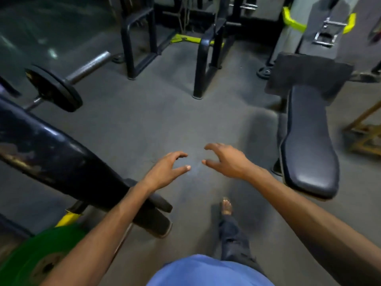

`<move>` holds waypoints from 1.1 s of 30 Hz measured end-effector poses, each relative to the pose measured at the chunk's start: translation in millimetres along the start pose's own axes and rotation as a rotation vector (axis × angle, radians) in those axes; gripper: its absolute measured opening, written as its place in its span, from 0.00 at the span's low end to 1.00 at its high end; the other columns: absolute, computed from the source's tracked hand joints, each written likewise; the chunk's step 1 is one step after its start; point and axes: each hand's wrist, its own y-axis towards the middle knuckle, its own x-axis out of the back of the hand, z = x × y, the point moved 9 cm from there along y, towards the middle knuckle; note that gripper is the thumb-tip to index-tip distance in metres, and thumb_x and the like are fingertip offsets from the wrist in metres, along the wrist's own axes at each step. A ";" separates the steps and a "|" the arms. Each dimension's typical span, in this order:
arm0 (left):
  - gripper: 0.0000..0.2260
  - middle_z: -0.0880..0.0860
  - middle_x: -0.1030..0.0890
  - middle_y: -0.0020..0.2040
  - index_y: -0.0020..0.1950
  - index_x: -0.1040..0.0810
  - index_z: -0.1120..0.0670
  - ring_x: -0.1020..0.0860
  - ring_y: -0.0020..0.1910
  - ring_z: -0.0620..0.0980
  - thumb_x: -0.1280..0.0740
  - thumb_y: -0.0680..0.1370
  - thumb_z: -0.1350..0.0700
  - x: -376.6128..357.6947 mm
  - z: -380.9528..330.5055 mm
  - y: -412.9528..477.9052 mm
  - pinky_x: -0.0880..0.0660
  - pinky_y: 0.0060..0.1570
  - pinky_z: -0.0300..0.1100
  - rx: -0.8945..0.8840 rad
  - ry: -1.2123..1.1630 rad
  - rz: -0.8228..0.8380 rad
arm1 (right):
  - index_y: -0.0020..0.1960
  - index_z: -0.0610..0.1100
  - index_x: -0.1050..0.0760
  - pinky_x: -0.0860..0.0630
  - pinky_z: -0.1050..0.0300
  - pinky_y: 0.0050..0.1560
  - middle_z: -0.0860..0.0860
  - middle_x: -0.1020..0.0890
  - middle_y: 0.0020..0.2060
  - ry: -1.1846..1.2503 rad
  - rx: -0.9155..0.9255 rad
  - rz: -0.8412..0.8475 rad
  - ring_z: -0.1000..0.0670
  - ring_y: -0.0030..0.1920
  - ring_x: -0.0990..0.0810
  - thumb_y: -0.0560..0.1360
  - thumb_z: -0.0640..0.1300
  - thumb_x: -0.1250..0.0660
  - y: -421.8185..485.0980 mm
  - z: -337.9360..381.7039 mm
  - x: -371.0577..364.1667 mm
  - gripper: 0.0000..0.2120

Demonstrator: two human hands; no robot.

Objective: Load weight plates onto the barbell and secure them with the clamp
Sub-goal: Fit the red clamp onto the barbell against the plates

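both hands empty, left hand (168,171) and right hand (225,161) fingers spread, barbell (86,67) with black plate (53,88) 10 o'clock, green plate (31,254) 7 o'clock, bench pad (309,145) 3 o'clock

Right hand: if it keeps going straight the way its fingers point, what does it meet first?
The right hand is open, fingers curled toward the left hand, so that hand comes first. Both hold nothing, and only bare floor shows beneath. Depth is unclear from one view.

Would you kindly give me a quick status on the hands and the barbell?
Left hand, right hand open, empty. Steel barbell carries one black plate, far left. Bare floor between.
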 end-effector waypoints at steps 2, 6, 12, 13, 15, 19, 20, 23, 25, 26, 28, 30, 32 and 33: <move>0.23 0.51 0.23 0.70 0.72 0.25 0.52 0.26 0.69 0.47 0.29 0.79 0.46 18.2 14.2 43.6 0.35 0.63 0.34 0.050 -0.019 -0.063 | 0.75 0.49 0.31 0.25 0.45 0.63 0.47 0.24 0.72 -0.002 0.078 0.012 0.42 0.70 0.25 0.80 0.62 0.36 59.8 -0.9 11.6 0.28; 0.22 0.52 0.23 0.70 0.71 0.25 0.52 0.27 0.72 0.51 0.28 0.79 0.48 67.9 32.5 112.1 0.35 0.69 0.39 0.189 -0.060 -0.180 | 0.74 0.48 0.31 0.25 0.46 0.63 0.46 0.24 0.71 -0.012 0.219 0.122 0.42 0.69 0.25 0.80 0.61 0.35 176.3 0.4 39.1 0.28; 0.20 0.52 0.22 0.67 0.70 0.24 0.53 0.25 0.67 0.47 0.28 0.79 0.52 162.3 84.9 145.9 0.38 0.62 0.28 0.420 -0.116 -0.485 | 0.74 0.48 0.30 0.25 0.45 0.64 0.46 0.23 0.70 -0.106 0.509 0.202 0.42 0.69 0.24 0.80 0.60 0.35 337.3 73.0 78.4 0.27; 0.20 0.50 0.22 0.67 0.70 0.24 0.52 0.25 0.66 0.45 0.28 0.79 0.51 173.7 96.5 146.5 0.39 0.61 0.26 0.465 -0.117 -0.523 | 0.74 0.48 0.30 0.24 0.45 0.63 0.46 0.23 0.70 -0.110 0.554 0.213 0.42 0.69 0.24 0.80 0.60 0.35 358.1 90.3 79.9 0.27; 0.20 0.49 0.22 0.67 0.69 0.23 0.51 0.26 0.66 0.44 0.28 0.78 0.50 197.5 119.8 148.1 0.39 0.60 0.26 0.528 -0.119 -0.602 | 0.74 0.48 0.30 0.24 0.45 0.62 0.46 0.23 0.70 -0.123 0.647 0.246 0.42 0.68 0.23 0.80 0.60 0.35 395.3 127.7 78.5 0.27; 0.20 0.51 0.22 0.67 0.69 0.23 0.51 0.25 0.67 0.47 0.27 0.78 0.50 249.0 171.9 156.9 0.37 0.62 0.29 0.609 -0.106 -0.729 | 0.74 0.48 0.30 0.23 0.45 0.62 0.45 0.23 0.70 -0.137 0.831 0.261 0.40 0.67 0.23 0.80 0.60 0.35 456.7 203.7 72.5 0.27; 0.20 0.51 0.21 0.67 0.68 0.22 0.51 0.24 0.67 0.49 0.27 0.78 0.50 262.8 182.4 156.6 0.36 0.63 0.30 0.631 -0.111 -0.764 | 0.74 0.48 0.30 0.23 0.44 0.62 0.45 0.23 0.70 -0.151 0.869 0.269 0.40 0.67 0.23 0.80 0.60 0.35 467.2 223.5 73.7 0.27; 0.20 0.51 0.21 0.67 0.68 0.22 0.51 0.24 0.67 0.48 0.27 0.78 0.50 303.4 204.7 153.6 0.33 0.66 0.35 0.690 -0.112 -0.837 | 0.75 0.48 0.31 0.24 0.46 0.61 0.45 0.23 0.71 -0.167 0.988 0.324 0.41 0.67 0.23 0.80 0.60 0.35 492.6 280.7 75.2 0.28; 0.20 0.50 0.21 0.67 0.69 0.23 0.50 0.24 0.68 0.48 0.27 0.78 0.48 328.6 220.4 147.7 0.30 0.69 0.42 0.729 -0.118 -0.894 | 0.75 0.48 0.31 0.24 0.46 0.60 0.45 0.23 0.71 -0.174 1.063 0.312 0.40 0.66 0.22 0.80 0.60 0.34 510.6 321.1 81.5 0.28; 0.20 0.50 0.21 0.66 0.68 0.23 0.49 0.23 0.67 0.48 0.27 0.78 0.48 339.1 225.2 140.4 0.29 0.69 0.45 0.751 -0.112 -0.937 | 0.74 0.48 0.30 0.23 0.45 0.61 0.45 0.23 0.71 -0.169 1.104 0.315 0.40 0.65 0.21 0.79 0.60 0.34 515.8 341.9 82.5 0.28; 0.19 0.50 0.20 0.65 0.68 0.22 0.49 0.23 0.65 0.48 0.27 0.77 0.49 358.5 226.8 124.8 0.28 0.68 0.47 0.787 -0.116 -1.027 | 0.73 0.47 0.28 0.23 0.43 0.62 0.46 0.22 0.69 -0.135 1.200 0.334 0.41 0.66 0.21 0.79 0.60 0.34 521.3 381.0 80.3 0.27; 0.18 0.51 0.20 0.63 0.67 0.21 0.52 0.22 0.64 0.48 0.27 0.77 0.52 379.0 228.1 106.0 0.28 0.68 0.43 0.831 -0.082 -1.146 | 0.70 0.48 0.27 0.22 0.41 0.61 0.46 0.20 0.67 -0.122 1.335 0.373 0.41 0.66 0.21 0.78 0.60 0.34 520.7 428.6 73.6 0.25; 0.15 0.51 0.19 0.62 0.64 0.20 0.53 0.22 0.63 0.47 0.27 0.78 0.55 398.3 222.0 83.9 0.28 0.67 0.41 0.862 -0.013 -1.324 | 0.70 0.49 0.27 0.22 0.42 0.60 0.46 0.20 0.66 -0.100 1.460 0.390 0.41 0.65 0.21 0.78 0.59 0.33 513.9 474.4 71.2 0.24; 0.13 0.50 0.19 0.61 0.63 0.19 0.54 0.22 0.63 0.47 0.28 0.78 0.57 406.9 216.2 69.8 0.27 0.67 0.44 0.877 0.033 -1.452 | 0.70 0.48 0.26 0.22 0.43 0.60 0.46 0.20 0.66 -0.078 1.522 0.391 0.42 0.65 0.21 0.78 0.58 0.33 510.6 497.2 70.3 0.24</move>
